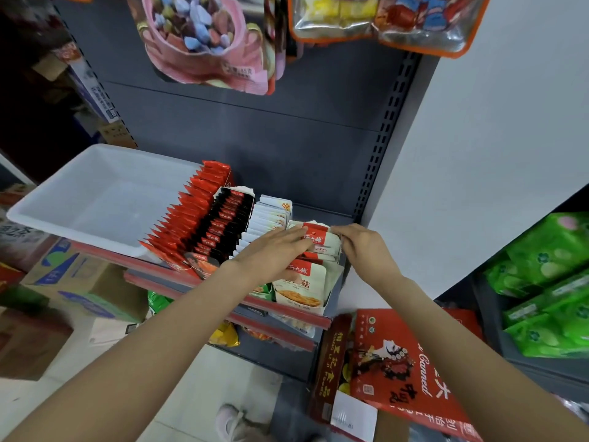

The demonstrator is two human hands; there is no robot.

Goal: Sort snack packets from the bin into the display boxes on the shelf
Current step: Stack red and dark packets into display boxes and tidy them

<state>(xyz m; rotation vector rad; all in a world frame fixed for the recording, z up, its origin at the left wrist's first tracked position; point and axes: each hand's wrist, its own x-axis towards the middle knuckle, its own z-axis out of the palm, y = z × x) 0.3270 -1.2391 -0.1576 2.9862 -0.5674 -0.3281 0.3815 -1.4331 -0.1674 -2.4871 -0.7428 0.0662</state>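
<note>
Beside a white bin (95,199) on the grey shelf (287,309), the left hand (274,250) lies flat on white-and-red packets (318,239); the right hand (360,247) pinches their edge.

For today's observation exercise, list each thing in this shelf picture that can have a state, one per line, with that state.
White bin: on the shelf, looks empty.
Red packets: standing in a full row.
Black packets: standing in a row in their box.
White packets: standing in a row.
Rightmost box: partly filled.
Left hand: fingers flat on the packets.
Right hand: fingers curled at a red-and-white packet.
</note>
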